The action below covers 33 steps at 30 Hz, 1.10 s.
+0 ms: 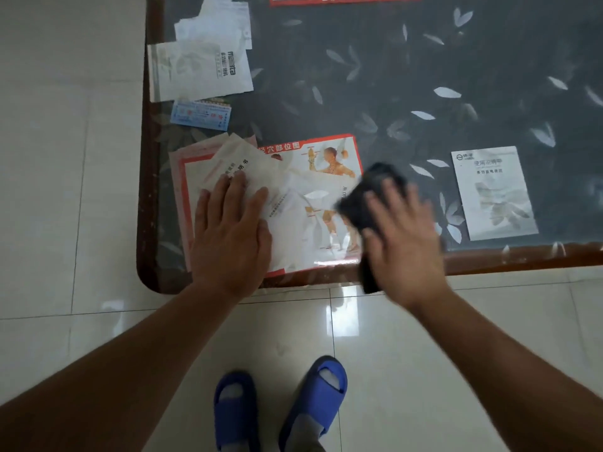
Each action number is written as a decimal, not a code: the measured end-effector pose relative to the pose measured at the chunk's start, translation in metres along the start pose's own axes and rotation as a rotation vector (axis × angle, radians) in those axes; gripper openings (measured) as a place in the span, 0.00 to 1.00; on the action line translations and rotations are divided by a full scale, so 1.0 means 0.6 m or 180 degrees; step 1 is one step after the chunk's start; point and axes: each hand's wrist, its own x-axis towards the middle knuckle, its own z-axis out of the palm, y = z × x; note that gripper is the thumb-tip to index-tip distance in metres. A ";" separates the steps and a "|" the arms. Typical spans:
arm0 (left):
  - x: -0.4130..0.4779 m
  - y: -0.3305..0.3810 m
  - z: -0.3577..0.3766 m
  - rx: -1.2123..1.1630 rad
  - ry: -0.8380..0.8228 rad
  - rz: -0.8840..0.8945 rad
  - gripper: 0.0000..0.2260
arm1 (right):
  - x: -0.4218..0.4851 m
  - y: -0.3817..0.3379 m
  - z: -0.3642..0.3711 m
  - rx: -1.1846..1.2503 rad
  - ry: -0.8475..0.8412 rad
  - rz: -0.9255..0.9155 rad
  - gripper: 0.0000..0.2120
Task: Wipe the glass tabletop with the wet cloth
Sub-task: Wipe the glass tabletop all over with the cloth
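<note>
Wiping stroke in hand: wet cloth [372, 187] at near edge of glass counter [408, 76], pressed under flat, spread right hand [403, 236]; left hand [230, 236] flat, empty, near corner. Next: sweep cloth farther inward, pressure even.

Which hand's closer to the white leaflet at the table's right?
Right. Right hand, on the dark cloth, is just left of the leaflet; left hand rests far left.
</note>
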 end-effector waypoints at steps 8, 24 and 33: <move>0.007 -0.026 -0.022 -0.0130 -0.0183 0.0364 0.23 | 0.003 -0.104 0.003 0.0127 -0.0075 0.0083 0.29; 0.214 -0.256 -0.044 -0.0483 -0.0400 0.1204 0.22 | 0.142 -0.354 0.053 0.0241 -0.0106 0.0188 0.27; 0.206 -0.266 -0.040 -0.0953 -0.0395 0.1195 0.21 | 0.011 -0.403 0.074 0.0141 -0.0225 -0.0286 0.26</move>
